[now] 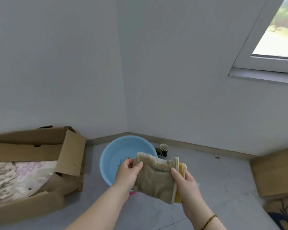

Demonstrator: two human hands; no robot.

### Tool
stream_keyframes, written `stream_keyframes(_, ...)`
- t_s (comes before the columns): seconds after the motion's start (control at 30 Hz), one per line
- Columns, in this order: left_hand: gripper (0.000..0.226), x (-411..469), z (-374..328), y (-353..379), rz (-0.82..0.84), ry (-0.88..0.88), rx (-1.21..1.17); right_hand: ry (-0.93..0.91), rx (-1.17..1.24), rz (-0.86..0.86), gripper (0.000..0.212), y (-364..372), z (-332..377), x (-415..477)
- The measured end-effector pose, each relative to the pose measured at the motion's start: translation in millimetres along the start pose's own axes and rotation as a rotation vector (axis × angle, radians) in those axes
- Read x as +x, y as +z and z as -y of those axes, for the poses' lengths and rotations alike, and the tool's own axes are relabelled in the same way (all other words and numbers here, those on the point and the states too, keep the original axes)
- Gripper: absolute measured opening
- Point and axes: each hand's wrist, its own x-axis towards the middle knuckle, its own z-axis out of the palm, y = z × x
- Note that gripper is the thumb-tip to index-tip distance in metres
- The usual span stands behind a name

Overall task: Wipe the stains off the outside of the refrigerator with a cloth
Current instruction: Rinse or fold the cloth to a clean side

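Both hands grip a folded cloth (154, 176) above a blue basin (113, 156). The left hand (128, 173) pinches its far-left edge; the right hand (186, 183) holds its near-right edge. No refrigerator is visible.

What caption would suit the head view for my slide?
The left hand and right hand hold a folded cloth above a blue basin on the floor.

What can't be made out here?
Head view:
Fridge: out of frame.
Basin near side: hidden behind cloth, left hand, right hand.
Cup contents: too small.
Right box: cut off by frame edge.
Left box contents: blurred.
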Motion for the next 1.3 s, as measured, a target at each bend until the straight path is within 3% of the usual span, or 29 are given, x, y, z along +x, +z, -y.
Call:
stream_keyframes(0.17,0.023,89.3,37.4,14.3,-0.074,-0.098,0.187,0.076,-0.216,0.029,0.02,17.1,-43.0,107.0)
stream_keyframes(0.33,0.028,199.4,125.8,19.6,-0.211,-0.208,0.2,0.164,-0.269,0.13,0.01,45.5,-124.4,231.7)
stream_keyframes(0.5,0.029,309.4,217.8,2.1,-0.317,-0.16,0.219,0.091,-0.35,0.224,0.015,87.7,-206.2,335.4)
stream_keyframes(0.6,0.026,357.4,255.7,-6.7,-0.339,-0.089,0.285,0.068,-0.454,0.239,0.002,107.0,-251.4,383.6)
stream_keyframes(0.7,0.027,403.6,287.6,-11.9,-0.309,-0.05,0.422,0.006,-0.678,0.289,0.029,126.4,-289.5,428.0)
stream_keyframes(0.9,0.039,466.8,320.8,-23.5,-0.278,-0.03,0.574,-0.101,-0.909,0.216,0.036,157.0,-322.2,486.3)
stream_keyframes(0.97,0.045,472.0,326.9,-29.7,-0.263,-0.064,0.665,-0.103,-1.066,0.226,0.029,161.6,-331.2,493.9)
stream_keyframes(1.1,0.043,477.5,337.7,-36.0,-0.246,-0.13,0.76,-0.131,-1.378,0.259,0.036,169.8,-342.4,500.6)
stream_keyframes(1.23,0.042,482.8,343.6,-33.2,-0.255,-0.197,0.783,-0.126,-1.378,0.24,0.034,171.5,-344.7,505.5)
stream_keyframes(1.3,0.04,485.6,343.2,-33.3,-0.281,-0.215,0.616,-0.092,-1.246,0.223,0.031,170.4,-341.6,503.3)
